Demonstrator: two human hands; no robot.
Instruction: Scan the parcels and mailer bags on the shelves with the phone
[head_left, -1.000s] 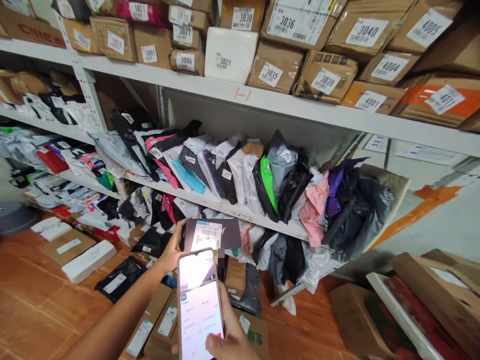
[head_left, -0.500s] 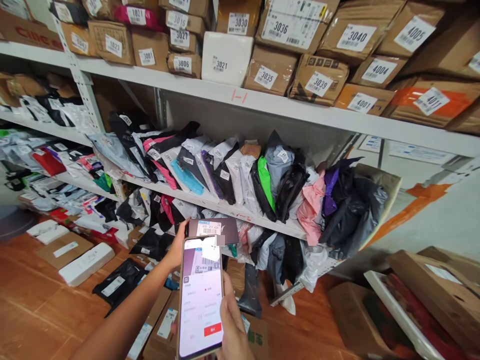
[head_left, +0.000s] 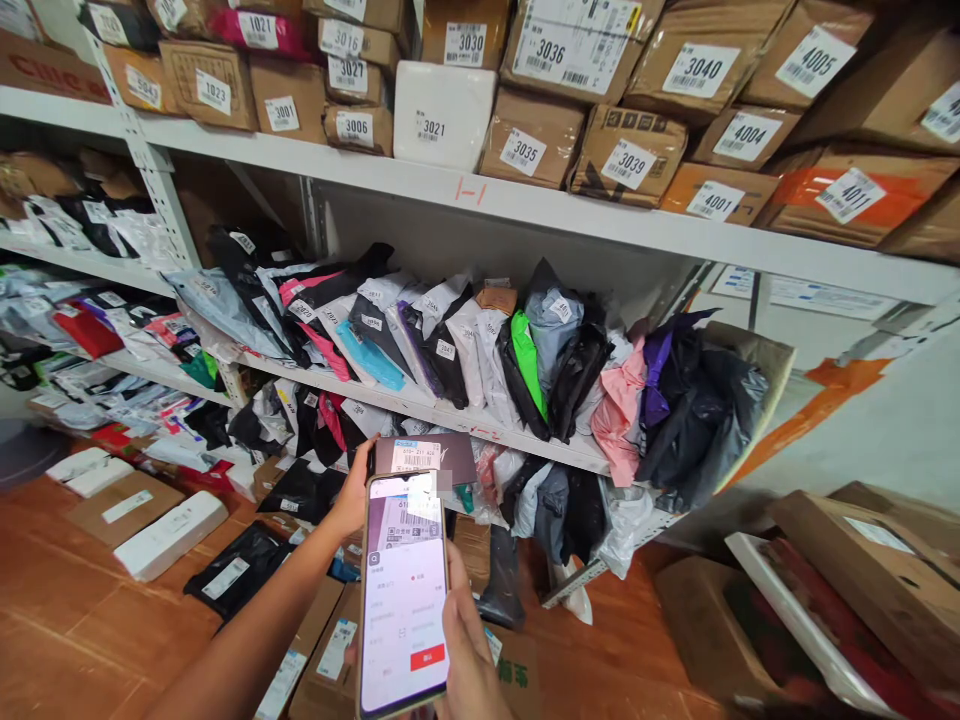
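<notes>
My right hand (head_left: 466, 635) is closed around a smartphone (head_left: 394, 620), held upright at the lower middle. Its lit screen carries a camera picture of a label at the top and a red button near the bottom. Just beyond the phone, my left hand (head_left: 355, 502) grips the left end of a dark, flat box (head_left: 459, 458). A white shipping label (head_left: 417, 453) with a barcode faces me on that box. The phone covers the box's lower part and most of my left fingers.
A white metal shelf (head_left: 540, 205) spans the view, with numbered cardboard boxes (head_left: 532, 125) on top. Bagged parcels (head_left: 442, 350) stand packed on the level below. More boxes lie on the wooden floor (head_left: 67, 620), and large cartons (head_left: 847, 560) sit at the right.
The view has shifted slightly, so the shelves sit a little further left. The label picture on the phone screen has become larger and clearer. Both hands keep their holds.
</notes>
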